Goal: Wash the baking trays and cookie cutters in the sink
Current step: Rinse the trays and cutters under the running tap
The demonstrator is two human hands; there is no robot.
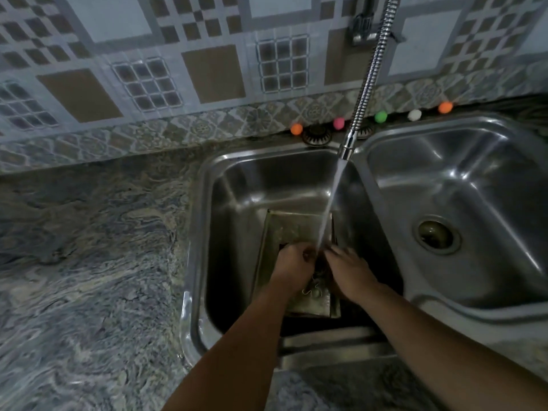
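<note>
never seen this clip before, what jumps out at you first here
The running water catches the eye first: it streams from the flexible metal tap into the left sink basin, landing between the left hand and right hand. Both hands work over a baking tray lying in that basin. Behind the sink, a row of small coloured balls lines the foot of the tiled wall.

The sink (385, 185) is shiny steel grey. The tray (275, 232) beyond the fingers is dull greenish. The counter (89, 247) has blue-grey marbling. Orange, pink, green and white balls (381, 117) sit below the checkered tiles (148, 81).
</note>
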